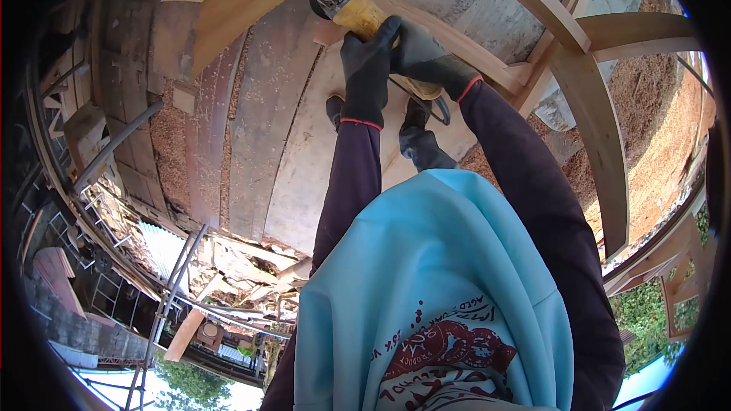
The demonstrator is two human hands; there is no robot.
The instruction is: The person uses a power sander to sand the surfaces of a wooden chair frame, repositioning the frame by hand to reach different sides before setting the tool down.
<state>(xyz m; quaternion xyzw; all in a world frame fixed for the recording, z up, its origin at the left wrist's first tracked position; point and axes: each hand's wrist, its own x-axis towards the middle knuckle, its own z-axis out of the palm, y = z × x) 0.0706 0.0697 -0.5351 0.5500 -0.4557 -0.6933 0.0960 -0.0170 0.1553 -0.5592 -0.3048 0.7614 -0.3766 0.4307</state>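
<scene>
A yellow power tool [358, 14] with a round dark head, like an angle grinder, lies across both hands. My left hand [365, 68], in a dark glove with a red cuff, is closed round the tool's body behind the head. Further back along it, my right hand [428, 59], gloved the same way, is wrapped round the rear part. A dark cable hangs below the right hand. The tool's head is close to a curved wooden beam [247, 9] at the top; whether they touch cannot be made out.
Wooden planks [266, 122] strewn with shavings form the floor, with my feet on them. Curved timber ribs [594, 99] stand at the right beside heaped sawdust [659, 122]. A small wood block [184, 97] lies left. Metal poles [171, 281] and scaffolding are at lower left.
</scene>
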